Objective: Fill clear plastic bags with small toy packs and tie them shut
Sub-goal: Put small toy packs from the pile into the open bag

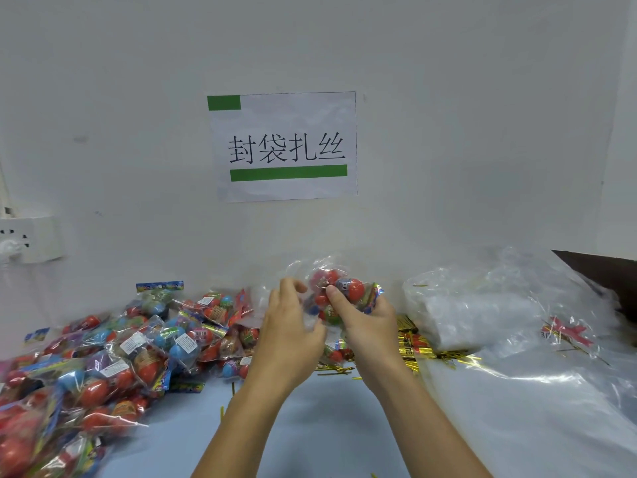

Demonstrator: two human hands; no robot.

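Both my hands are raised above the middle of the table with a clear plastic bag [324,270] between them. Inside the bag sit small toy packs [348,288] with red balls. My right hand [365,319] grips the packs through the bag, thumb pressed on top. My left hand [287,326] holds the bag's left side, fingers curled into the plastic. A heap of loose toy packs [113,350] with red and blue balls covers the table's left side.
Gold twist ties [410,343] lie in a bundle just right of my hands, with a few scattered on the table. A stack of empty clear bags [482,312] sits at the right on crumpled plastic sheeting [537,381]. A paper sign [286,146] hangs on the wall behind.
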